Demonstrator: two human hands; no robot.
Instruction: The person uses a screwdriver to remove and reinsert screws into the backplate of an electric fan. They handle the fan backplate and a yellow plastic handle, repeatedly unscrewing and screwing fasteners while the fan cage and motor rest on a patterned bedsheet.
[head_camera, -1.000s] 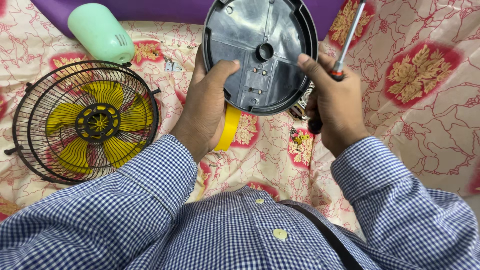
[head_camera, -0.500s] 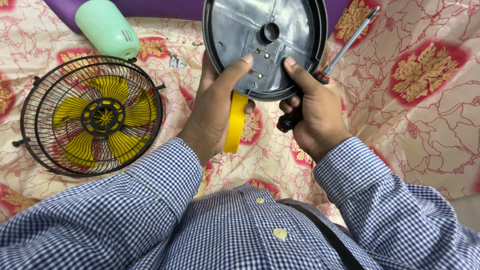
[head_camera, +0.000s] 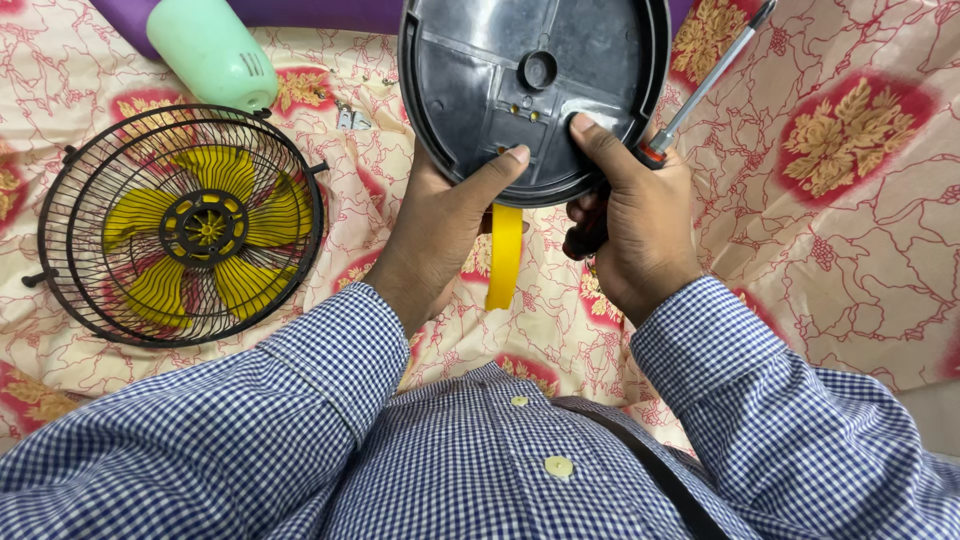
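Both hands' grip (head_camera: 440, 220) (head_camera: 630, 220) beneath black base (head_camera: 530, 90)

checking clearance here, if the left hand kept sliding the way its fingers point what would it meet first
Most likely nothing new: the left hand already touches the round black base, thumb on its underside. Past the rim lies purple cloth; depth unclear.

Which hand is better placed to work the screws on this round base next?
Right, probably. The right hand already holds the screwdriver beside the dark round base, thumb on its underside. The left hand grips the base's lower rim and steadies it.
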